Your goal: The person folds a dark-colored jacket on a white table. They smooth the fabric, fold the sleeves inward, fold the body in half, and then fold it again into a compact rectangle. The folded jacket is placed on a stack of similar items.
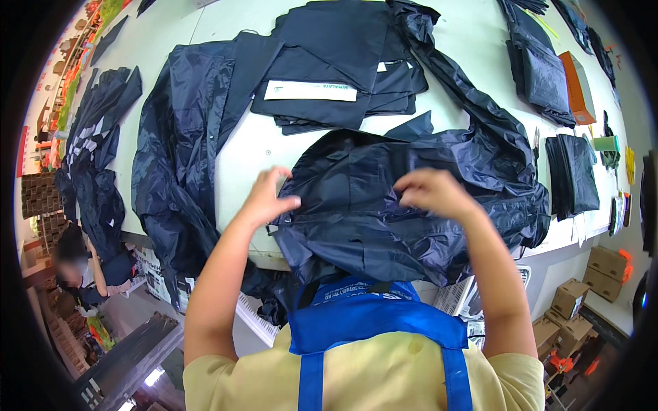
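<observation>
Thumb and fingers parted wide, a worker's left hand [269,196] hovers at the left side of a navy garment [356,205]; whether the blurred right hand [435,192] pinches cloth cannot be told. The garment drapes the white table's [240,147] near edge, before stacked dark fabric [329,61].

A garment workshop is indicated by a broad white worktable [257,147], across which dark garments [349,185] are spread. On the table's far middle part, flat dark pieces [329,41] are piled; along its right side, folded dark bundles [574,175] are laid near an orange box [577,89]. Below the table's right end, cardboard cartons [606,264] are stacked. At its near edge a blue apron [377,325] is worn, and another person [103,274] is seen by its left end.
</observation>
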Motion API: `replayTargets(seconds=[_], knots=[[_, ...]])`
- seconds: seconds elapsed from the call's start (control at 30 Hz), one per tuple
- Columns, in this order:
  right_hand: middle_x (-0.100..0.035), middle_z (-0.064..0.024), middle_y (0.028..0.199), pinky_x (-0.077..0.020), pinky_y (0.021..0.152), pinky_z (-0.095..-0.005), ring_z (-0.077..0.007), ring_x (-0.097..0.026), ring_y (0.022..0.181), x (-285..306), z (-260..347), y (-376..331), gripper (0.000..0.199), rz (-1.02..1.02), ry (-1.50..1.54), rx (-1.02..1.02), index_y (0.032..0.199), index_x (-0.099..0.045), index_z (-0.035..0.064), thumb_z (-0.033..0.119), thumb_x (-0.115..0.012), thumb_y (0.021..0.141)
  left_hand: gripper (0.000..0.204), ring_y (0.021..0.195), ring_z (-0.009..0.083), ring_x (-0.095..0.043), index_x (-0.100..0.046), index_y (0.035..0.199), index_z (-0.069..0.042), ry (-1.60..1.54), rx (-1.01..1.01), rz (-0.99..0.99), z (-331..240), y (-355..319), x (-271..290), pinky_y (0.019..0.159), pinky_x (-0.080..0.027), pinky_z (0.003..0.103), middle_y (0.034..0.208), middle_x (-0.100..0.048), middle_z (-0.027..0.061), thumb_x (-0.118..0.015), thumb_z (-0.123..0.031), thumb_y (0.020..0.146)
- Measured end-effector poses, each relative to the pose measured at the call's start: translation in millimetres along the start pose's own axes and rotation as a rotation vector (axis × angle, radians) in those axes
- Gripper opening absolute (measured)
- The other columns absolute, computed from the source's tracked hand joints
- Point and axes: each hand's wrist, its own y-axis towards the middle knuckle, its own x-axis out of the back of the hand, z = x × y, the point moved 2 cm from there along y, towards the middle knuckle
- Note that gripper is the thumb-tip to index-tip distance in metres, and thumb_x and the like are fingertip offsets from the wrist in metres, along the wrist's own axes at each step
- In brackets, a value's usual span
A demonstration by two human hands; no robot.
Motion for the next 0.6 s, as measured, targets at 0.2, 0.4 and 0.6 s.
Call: replayTargets(seconds=[0.2, 0.4, 0.6], knots=[[-0.064, -0.0155, 0.110, -0.0397, 0.098, -0.0431, -0.0341, -0.059, 0.107, 200.0, -100.5, 10.0, 0.067, -1.116, -1.117, -0.184, 0.128, -0.050, 0.0090, 0.048, -0.069, 0.076, 0.042, 0.110, 0.0316, -0.055, -0.059, 0.116, -0.007, 0.014, -0.526, -0.140, -99.3, 100.6, -20.9, 0.095, -0.043, 0.038, 0.114, -0.060, 0.0153, -0.069, -0.025, 0.080], [-0.064, -0.0156, 0.114, -0.0411, 0.097, -0.0351, -0.0295, -0.059, 0.108, 295.5, -123.6, -48.3, 0.037, -1.062, -0.702, 0.024, 0.112, -0.065, 0.0036, 0.033, -0.055, 0.091, 0.022, 0.079, 0.0221, -0.065, -0.066, 0.092, -0.003, -0.229, -0.071, -0.029, -106.2, 114.1, 27.0, 0.072, -0.049, 0.035, 0.085, -0.067, 0.0111, -0.059, -0.024, 0.090], [-0.061, -0.0083, 0.111, -0.0402, 0.096, -0.0286, -0.0152, -0.055, 0.106, 329.8, -25.4, -208.9, 0.037, -1.470, 0.272, 0.388, 0.121, -0.059, -0.0010, 0.027, -0.056, 0.096, 0.029, 0.100, 0.0219, -0.063, -0.061, 0.112, 0.001, -1.301, -0.167, -0.351, -81.8, -11.9, 177.6, 0.092, -0.049, 0.037, 0.111, -0.065, 0.0130, -0.056, -0.021, 0.094]])
